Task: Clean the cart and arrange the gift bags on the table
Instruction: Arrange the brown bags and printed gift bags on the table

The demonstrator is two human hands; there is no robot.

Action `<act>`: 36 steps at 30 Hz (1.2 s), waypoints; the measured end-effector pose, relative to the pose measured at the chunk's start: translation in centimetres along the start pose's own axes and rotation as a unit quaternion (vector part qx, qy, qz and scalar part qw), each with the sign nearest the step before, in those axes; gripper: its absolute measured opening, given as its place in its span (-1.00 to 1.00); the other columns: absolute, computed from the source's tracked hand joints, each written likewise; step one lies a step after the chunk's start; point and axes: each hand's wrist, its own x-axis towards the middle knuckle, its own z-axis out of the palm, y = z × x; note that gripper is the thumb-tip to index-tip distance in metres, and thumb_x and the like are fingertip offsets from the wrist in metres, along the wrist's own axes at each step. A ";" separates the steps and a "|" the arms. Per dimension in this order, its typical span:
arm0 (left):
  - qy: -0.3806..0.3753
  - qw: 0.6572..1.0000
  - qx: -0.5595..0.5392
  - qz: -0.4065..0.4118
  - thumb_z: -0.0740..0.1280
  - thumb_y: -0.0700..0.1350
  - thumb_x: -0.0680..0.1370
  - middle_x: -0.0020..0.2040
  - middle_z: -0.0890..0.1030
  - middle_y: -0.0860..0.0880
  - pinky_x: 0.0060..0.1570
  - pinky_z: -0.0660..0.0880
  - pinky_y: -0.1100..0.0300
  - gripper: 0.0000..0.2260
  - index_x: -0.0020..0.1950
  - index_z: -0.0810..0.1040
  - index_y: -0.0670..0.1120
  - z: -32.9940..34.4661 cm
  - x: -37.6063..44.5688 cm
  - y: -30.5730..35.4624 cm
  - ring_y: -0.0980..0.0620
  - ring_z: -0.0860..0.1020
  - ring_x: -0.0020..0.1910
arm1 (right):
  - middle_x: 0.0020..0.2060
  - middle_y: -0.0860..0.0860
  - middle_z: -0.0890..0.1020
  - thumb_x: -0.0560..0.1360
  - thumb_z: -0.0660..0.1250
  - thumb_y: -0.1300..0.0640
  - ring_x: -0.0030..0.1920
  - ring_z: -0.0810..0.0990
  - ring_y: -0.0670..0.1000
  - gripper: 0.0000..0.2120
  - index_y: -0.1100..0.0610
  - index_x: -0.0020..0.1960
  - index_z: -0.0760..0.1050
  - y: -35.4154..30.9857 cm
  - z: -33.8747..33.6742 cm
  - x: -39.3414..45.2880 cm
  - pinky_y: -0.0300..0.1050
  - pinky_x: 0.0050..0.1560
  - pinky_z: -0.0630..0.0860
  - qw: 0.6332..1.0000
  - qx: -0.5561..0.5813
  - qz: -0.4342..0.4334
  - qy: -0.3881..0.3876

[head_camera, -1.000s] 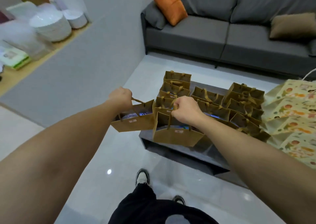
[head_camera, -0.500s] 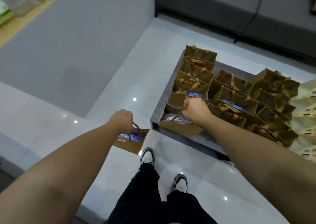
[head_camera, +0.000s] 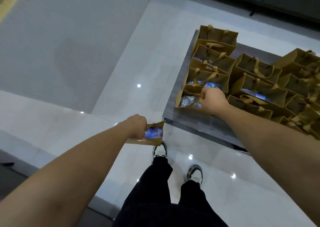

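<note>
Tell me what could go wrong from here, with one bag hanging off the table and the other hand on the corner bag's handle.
1. The right hand pulls the handle of the corner bag, which stands at the table edge; a tug could tip it off.
2. That bag touches the packed brown bags behind; dragging may topple them.
3. The left hand holds the carried bag tilted, open over the floor; its contents might slide out.

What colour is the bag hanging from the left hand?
Brown kraft paper bag; left hand holds it, head view.
</note>
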 end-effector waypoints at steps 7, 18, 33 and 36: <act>-0.049 0.998 0.015 0.033 0.37 -0.23 0.48 -0.33 0.55 -0.07 -0.36 0.49 0.18 -0.94 -0.20 0.59 -0.14 -5.7 -1.3 2.1 -0.03 0.54 -0.28 | -0.09 0.02 0.61 0.55 0.40 0.13 -0.13 0.60 0.02 -0.76 0.06 0.21 0.52 -1.3 -2.7 -1.1 -0.04 -0.10 0.63 0.999 0.040 0.004 0.035; 0.003 0.995 -0.066 0.073 0.21 -0.44 0.40 -0.31 0.64 -0.12 -0.34 0.52 0.22 -0.74 -0.05 0.63 -0.26 -24.7 -10.4 8.3 0.00 0.61 -0.37 | 0.18 0.01 0.61 0.54 0.43 -0.05 0.12 0.58 0.01 -0.57 0.05 0.36 0.51 -4.9 -11.1 -6.8 -0.12 0.13 0.54 0.980 0.187 -0.066 -0.014; 0.249 0.937 -0.101 0.221 0.32 -0.25 0.60 -0.14 0.68 -0.12 -0.09 0.69 0.10 -0.89 -0.01 0.65 -0.15 -38.4 -11.2 24.3 0.02 0.66 -0.25 | 0.25 -0.05 0.57 0.49 0.50 0.00 0.26 0.54 0.04 -0.55 -0.05 0.33 0.46 0.1 -25.1 -5.8 -0.08 0.09 0.57 0.890 0.360 -0.045 0.277; 0.241 0.938 -0.093 0.232 0.32 -0.23 0.61 -0.10 0.69 -0.12 -0.17 0.64 0.20 -0.91 0.02 0.63 -0.16 -40.7 -9.5 28.6 0.04 0.66 -0.22 | -0.08 -0.05 0.64 0.58 0.40 0.06 -0.05 0.62 -0.03 -0.90 0.03 0.08 0.58 4.4 -27.0 -4.1 -0.24 -0.21 0.46 0.857 0.417 -0.015 0.303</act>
